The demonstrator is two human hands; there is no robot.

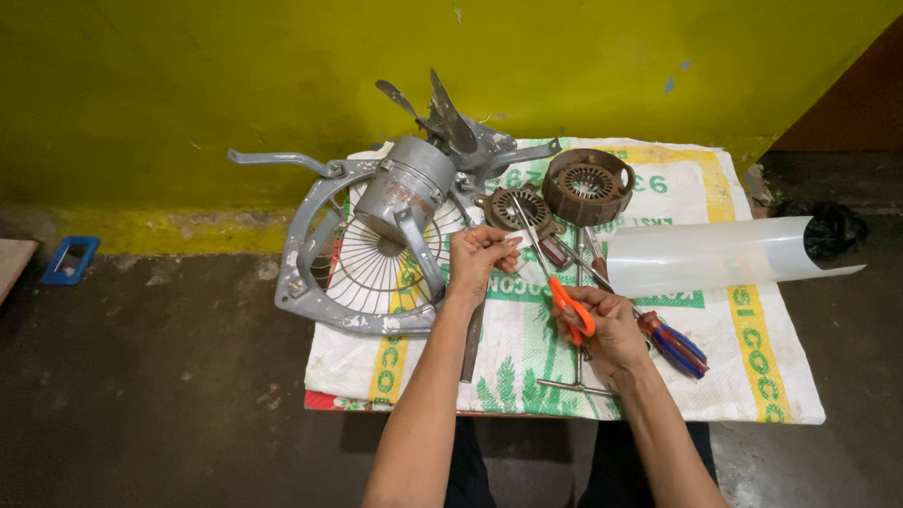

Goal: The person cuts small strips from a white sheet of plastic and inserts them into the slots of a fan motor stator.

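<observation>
My right hand (pixel 607 330) grips orange-handled scissors (pixel 551 278), whose blades point up and left toward my left hand. My left hand (pixel 479 257) pinches a small whitish piece (pixel 523 240) at the scissor tips. Both hands hover over a white woven sack (pixel 759 335) with green and yellow print, spread on a low surface. A grey fan frame with wire guard and motor (pixel 387 232) lies just left of my left hand.
A roll of translucent white sheet (pixel 712 255) lies at the right. A brown round motor cover (pixel 587 186), a smaller motor part (pixel 516 210), screwdrivers (pixel 673 344) and a T-handled tool (pixel 577 374) lie on the sack. Yellow wall behind, dark concrete floor, blue object (pixel 69 261) at left.
</observation>
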